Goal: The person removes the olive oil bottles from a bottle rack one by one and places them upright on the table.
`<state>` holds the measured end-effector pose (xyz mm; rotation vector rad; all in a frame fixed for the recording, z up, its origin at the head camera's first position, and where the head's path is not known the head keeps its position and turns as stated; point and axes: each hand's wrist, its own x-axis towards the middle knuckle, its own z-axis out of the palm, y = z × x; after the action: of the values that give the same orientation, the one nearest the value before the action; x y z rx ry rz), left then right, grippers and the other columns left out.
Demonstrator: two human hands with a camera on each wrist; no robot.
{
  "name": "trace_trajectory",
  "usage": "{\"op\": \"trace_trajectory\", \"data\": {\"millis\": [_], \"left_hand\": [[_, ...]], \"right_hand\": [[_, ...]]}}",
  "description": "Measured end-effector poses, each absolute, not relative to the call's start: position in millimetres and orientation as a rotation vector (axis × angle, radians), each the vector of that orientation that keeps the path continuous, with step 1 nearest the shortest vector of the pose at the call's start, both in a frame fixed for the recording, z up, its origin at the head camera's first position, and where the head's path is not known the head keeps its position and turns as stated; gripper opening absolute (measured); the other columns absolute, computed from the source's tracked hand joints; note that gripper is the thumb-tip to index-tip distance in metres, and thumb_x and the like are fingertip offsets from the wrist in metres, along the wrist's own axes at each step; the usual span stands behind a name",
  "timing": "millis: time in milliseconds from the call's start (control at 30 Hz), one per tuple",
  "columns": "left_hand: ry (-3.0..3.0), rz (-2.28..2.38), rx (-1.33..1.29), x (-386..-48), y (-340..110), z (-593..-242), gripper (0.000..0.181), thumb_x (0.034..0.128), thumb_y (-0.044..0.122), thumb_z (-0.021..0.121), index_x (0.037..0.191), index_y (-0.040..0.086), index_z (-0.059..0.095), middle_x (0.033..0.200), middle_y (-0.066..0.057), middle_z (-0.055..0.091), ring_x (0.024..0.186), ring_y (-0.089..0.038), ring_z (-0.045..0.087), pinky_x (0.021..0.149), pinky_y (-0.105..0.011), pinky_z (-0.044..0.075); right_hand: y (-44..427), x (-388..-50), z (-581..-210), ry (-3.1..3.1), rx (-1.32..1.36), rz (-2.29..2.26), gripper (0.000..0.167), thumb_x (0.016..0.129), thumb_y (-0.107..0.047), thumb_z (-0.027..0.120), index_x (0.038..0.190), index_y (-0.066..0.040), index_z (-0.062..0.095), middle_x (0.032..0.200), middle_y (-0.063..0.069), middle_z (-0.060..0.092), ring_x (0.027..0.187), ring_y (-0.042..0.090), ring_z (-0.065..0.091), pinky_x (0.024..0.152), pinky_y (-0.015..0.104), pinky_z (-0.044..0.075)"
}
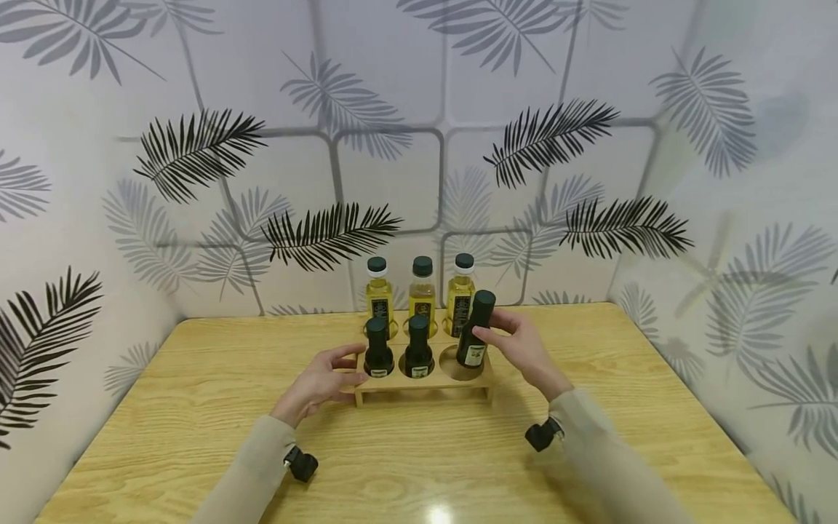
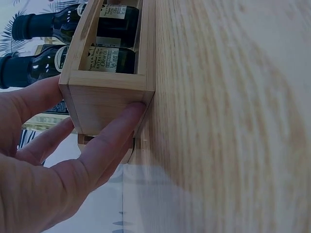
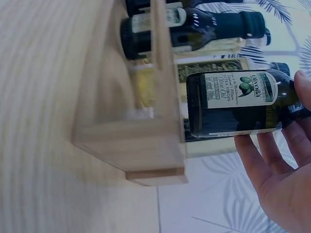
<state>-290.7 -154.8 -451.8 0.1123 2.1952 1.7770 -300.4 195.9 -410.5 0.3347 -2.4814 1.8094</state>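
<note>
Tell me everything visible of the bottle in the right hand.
The bottle looks like dark glass, with a dark green cap and a pale label showing green olives and "Olive Oil". The right hand grips its upper part. It tilts rightward in the head view, its base over the wooden rack's front right hole. Its fill level cannot be told.

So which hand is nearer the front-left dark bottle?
Left. The left hand touches the rack's left end, beside the front-left bottle; the right hand is by its right end, holding another bottle.
</note>
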Motion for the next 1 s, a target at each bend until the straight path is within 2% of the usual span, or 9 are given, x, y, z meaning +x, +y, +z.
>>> {"op": "trace_trajectory", "data": {"millis": [133,333,567,1000], "left_hand": [[2.197,1.777,0.110,-292.0,-155.7,-451.1,0.059,0.0925,0.008,0.067,0.147,0.017,0.046,0.145,-0.026,0.040,0.115,-0.035,0.061,0.082,-0.049,0.059],[2.209,1.771,0.114,-291.9,-155.4,-451.2,0.060,0.0921,0.008,0.068,0.147,0.017,0.047,0.144,-0.026,0.041,0.115,-0.034,0.061,0.082,-0.049,0.059],[2.207,1.763,0.112,-289.8,-154.7,-451.4,0.059,0.0931,0.008,0.066,0.148,0.017,0.046,0.143,-0.026,0.041,0.112,-0.031,0.062,0.081,-0.050,0.059],[2.201,1.759,0.119,-289.4,-156.0,-449.7,0.059,0.0934,0.008,0.066,0.148,0.017,0.045,0.144,-0.025,0.041,0.112,-0.033,0.062,0.082,-0.052,0.058]], "right_hand": [[202.6,-302.9,-401.5,-2.474,0.327,1.809,0.050,0.093,-0.026,0.070,0.137,-0.007,0.057,0.133,0.020,0.060,0.132,0.032,0.049,0.109,0.051,0.042],[212.1,-309.2,-397.9,-2.451,0.345,1.777,0.045,0.094,-0.023,0.068,0.135,-0.005,0.059,0.129,0.022,0.061,0.127,0.034,0.052,0.108,0.052,0.043],[224.4,-317.3,-394.3,-2.480,0.346,1.708,0.047,0.096,-0.026,0.065,0.137,-0.005,0.057,0.129,0.023,0.061,0.130,0.035,0.050,0.110,0.056,0.038],[246.1,-336.3,-405.4,-2.463,0.280,1.657,0.044,0.098,-0.023,0.063,0.136,-0.002,0.057,0.133,0.024,0.057,0.130,0.039,0.049,0.112,0.058,0.034]]}}
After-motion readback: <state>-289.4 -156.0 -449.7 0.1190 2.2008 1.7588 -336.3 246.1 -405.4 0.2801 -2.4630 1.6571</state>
